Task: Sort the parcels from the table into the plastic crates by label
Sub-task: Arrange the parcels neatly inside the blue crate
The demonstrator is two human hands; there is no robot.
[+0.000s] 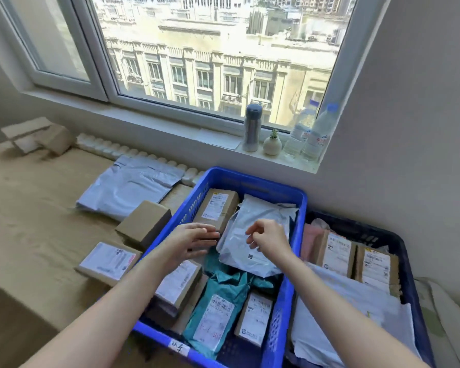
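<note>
- Centrally, a bright blue crate (250,180) stands just right of the desk (37,208), its slotted walls packed with parcels.
- Inside it, at the far left, a long cardboard box (217,208) lies label up. Beside it, a crumpled grey poly mailer (252,251) rests on top of the heap.
- Nearer the front lie a teal mailer (223,285) whose white label is marked in red, a small labelled carton (254,318) to its right, and a labelled box (178,284) on the left.
- The left hand (194,241) reaches in with fingers straight and together, the tips at the near end of the long cardboard box — its grip is slack and holds nothing.
- The right hand (270,239) hovers over the grey poly mailer with fingers loosely curled; nothing shows in its grip.
- To the right, a dark blue crate (367,231) holds two upright labelled boxes (337,253), a pink mailer (310,240) and white mailers (343,309).
- On the desk lie a large grey mailer (128,187), a plain brown box (144,224) and a flat labelled parcel (108,260).
</note>
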